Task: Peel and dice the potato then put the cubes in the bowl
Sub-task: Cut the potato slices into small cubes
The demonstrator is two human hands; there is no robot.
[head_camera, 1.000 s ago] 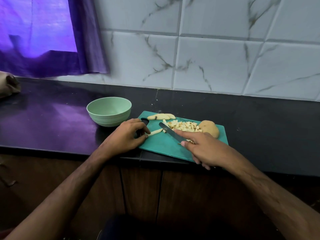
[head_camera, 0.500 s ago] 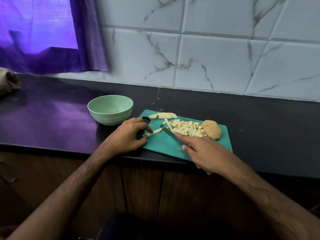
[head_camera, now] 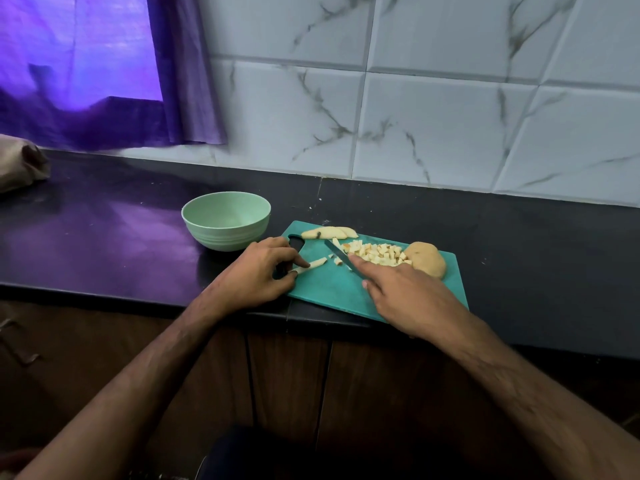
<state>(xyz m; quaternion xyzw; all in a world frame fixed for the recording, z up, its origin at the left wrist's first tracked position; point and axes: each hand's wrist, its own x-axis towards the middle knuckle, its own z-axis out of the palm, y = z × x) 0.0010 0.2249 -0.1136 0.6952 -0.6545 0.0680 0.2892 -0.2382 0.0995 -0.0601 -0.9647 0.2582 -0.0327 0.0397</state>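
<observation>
Teal plastic, the cutting board [head_camera: 332, 289] lies on the dark worktop [head_camera: 104, 244] with its near edge over the front lip. Since half a second ago the knife [head_camera: 337, 252] has swung left off the heap, and two or three small cut bits now lie loose on the board between the blade and the strip, where before the blade lay against the pile. The left hand [head_camera: 256, 271] has barely shifted; its grip pinches the near end of a pale potato strip [head_camera: 311, 265] between thumb and fingers, the strip lying flat and pointing far-right toward the blade. The right hand [head_camera: 408, 299] has its grip closed round the knife handle, the forefinger stretched along the back of the blade, the tip aimed far-left.

The diced potato cubes [head_camera: 377, 254] are small, cream-coloured and uneven, heaped in the middle of the board just right of the blade. Touching the heap on its right is a rounded potato piece [head_camera: 427, 259], tan and domed. At the far edge of the board lie a few long potato slices [head_camera: 329, 233], one with a dark spot. The pale green bowl [head_camera: 227, 225] stands on the worktop just left of the board, with no cubes seen in it.
</observation>
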